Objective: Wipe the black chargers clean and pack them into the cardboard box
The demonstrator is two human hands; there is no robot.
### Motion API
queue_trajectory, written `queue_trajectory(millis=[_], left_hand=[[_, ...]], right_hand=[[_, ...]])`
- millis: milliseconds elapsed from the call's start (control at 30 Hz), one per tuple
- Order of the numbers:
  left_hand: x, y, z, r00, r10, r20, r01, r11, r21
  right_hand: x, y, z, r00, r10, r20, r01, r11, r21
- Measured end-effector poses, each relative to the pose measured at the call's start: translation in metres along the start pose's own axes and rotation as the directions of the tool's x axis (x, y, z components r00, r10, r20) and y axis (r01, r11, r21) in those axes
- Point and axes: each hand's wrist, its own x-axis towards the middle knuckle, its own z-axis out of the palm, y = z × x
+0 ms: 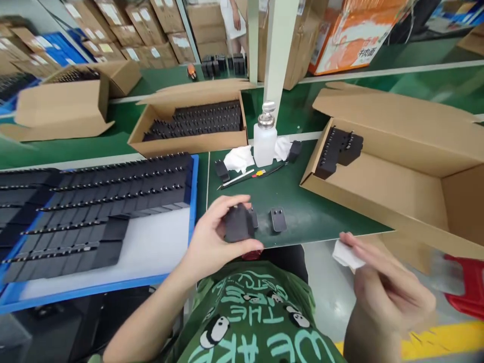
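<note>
My left hand [212, 237] is wrapped round a black power adapter [237, 223] above the front edge of the green bench. Against the adapter's right side shows a smaller black piece [253, 218]; whether it is joined on, I cannot tell. Just right of it, a black plug adapter [279, 220] with two pins lies on the bench. My right hand [393, 290], out beyond the front edge and slightly blurred, pinches a folded white wipe [346, 254]. The fingertips of this hand are away from the adapter.
On the left, a blue tray [194, 186] bears rows of black adapters. Behind stands a filled carton [196, 140]; another carton [397, 171], holding several adapters, is at right. A pump bottle [264, 143], crumpled wipes [239, 159] and a thin pen-like tool [236, 179] sit mid-bench. A person stands far back.
</note>
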Motion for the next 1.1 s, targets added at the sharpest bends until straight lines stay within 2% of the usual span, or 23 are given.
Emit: queue_trajectory(millis=[67, 133, 233, 400, 533, 600, 667, 733, 800, 867, 967, 1033, 1100], left_hand=[[0.007, -0.001, 0.012, 0.988, 0.057, 0.145, -0.092, 0.964, 0.250], [0.016, -0.004, 0.024, 0.966, 0.081, 0.244, -0.178, 0.895, 0.408], [0.028, -0.008, 0.035, 0.956, 0.056, 0.287, -0.215, 0.799, 0.562], [0.037, -0.012, 0.040, 0.948, 0.033, 0.318, -0.243, 0.720, 0.650], [0.039, -0.022, 0.046, 0.938, -0.057, 0.342, -0.220, 0.664, 0.715], [0.038, -0.026, 0.046, 0.937, -0.056, 0.344, -0.229, 0.644, 0.730], [0.033, -0.025, 0.037, 0.945, -0.009, 0.327, -0.241, 0.655, 0.716], [0.023, -0.021, 0.019, 0.973, 0.046, 0.226, -0.197, 0.675, 0.711], [0.011, -0.017, -0.007, 0.994, 0.085, 0.071, -0.110, 0.685, 0.720], [-0.001, -0.018, -0.033, 0.996, 0.093, -0.008, -0.060, 0.699, 0.712], [-0.012, -0.032, -0.058, 0.997, -0.005, 0.074, -0.047, 0.729, 0.682], [-0.012, -0.044, -0.062, 0.985, -0.080, 0.156, -0.040, 0.763, 0.645], [-0.008, -0.054, -0.060, 0.968, -0.113, 0.223, -0.043, 0.805, 0.592]], right_hand=[[-0.001, 0.002, 0.005, 0.998, -0.047, -0.050, 0.047, 0.999, 0.008], [-0.002, 0.004, 0.013, 0.991, -0.066, -0.117, 0.071, 0.997, 0.036], [-0.003, 0.007, 0.016, 0.984, -0.013, -0.176, 0.020, 0.999, 0.039], [-0.006, 0.012, 0.013, 0.977, 0.203, -0.063, -0.200, 0.979, 0.045], [-0.006, 0.020, 0.020, 0.980, 0.198, 0.022, -0.199, 0.979, 0.037], [-0.006, 0.026, 0.023, 0.967, 0.245, 0.064, -0.247, 0.969, 0.031], [-0.006, 0.034, 0.024, 0.932, 0.352, 0.091, -0.355, 0.935, 0.018], [-0.006, 0.043, 0.022, 0.893, 0.435, 0.114, -0.441, 0.897, 0.034], [-0.004, 0.052, 0.019, 0.880, 0.451, 0.152, -0.468, 0.878, 0.103], [-0.001, 0.058, 0.018, 0.879, 0.443, 0.179, -0.470, 0.868, 0.160], [0.001, 0.057, 0.027, 0.836, 0.480, 0.266, -0.516, 0.853, 0.079], [0.001, 0.052, 0.039, 0.790, 0.484, 0.376, -0.528, 0.849, 0.017], [-0.001, 0.046, 0.053, 0.769, 0.452, 0.453, -0.510, 0.860, 0.007]])
